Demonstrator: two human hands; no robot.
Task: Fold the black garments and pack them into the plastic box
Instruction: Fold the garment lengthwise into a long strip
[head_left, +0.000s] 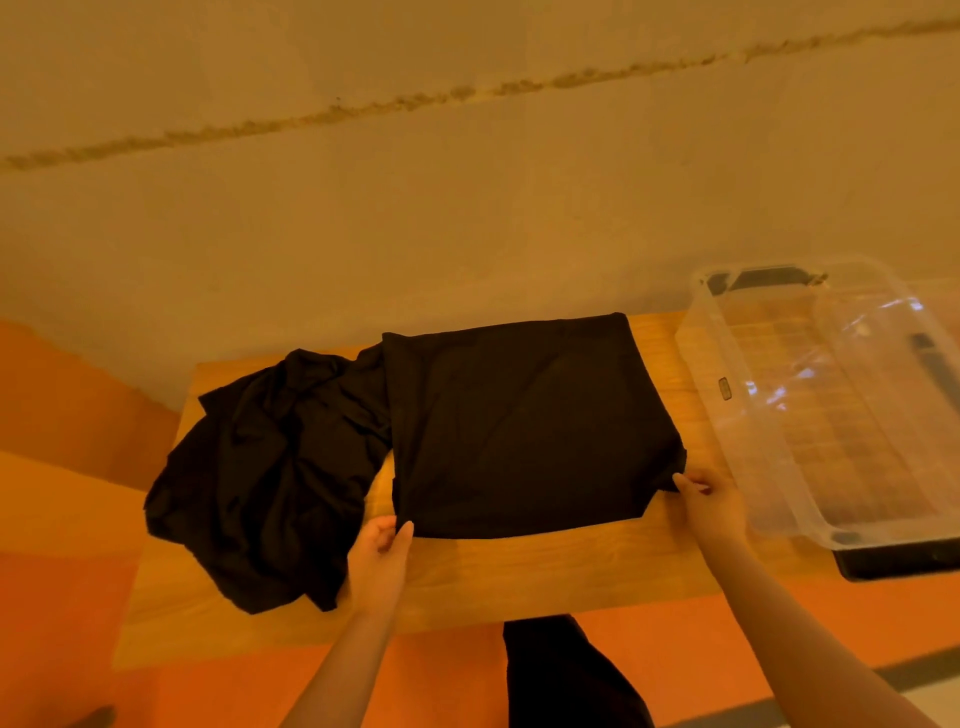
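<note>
A black garment (524, 421) lies flat on the wooden table (519, 571), folded into a rough square. My left hand (379, 553) pinches its near left corner between thumb and fingers. At the near right corner my right hand (709, 501) pinches the cloth. A second black garment (260, 478) lies crumpled in a heap on the left of the table, touching the flat one. A clear plastic box (769, 457) stands at the right end of the table with nothing inside.
The box's right part sits on a dark base (893, 564) past the table's right end. A plain wall rises behind the table. The floor around is orange, and a dark piece of clothing (566, 675) shows below the table's front edge.
</note>
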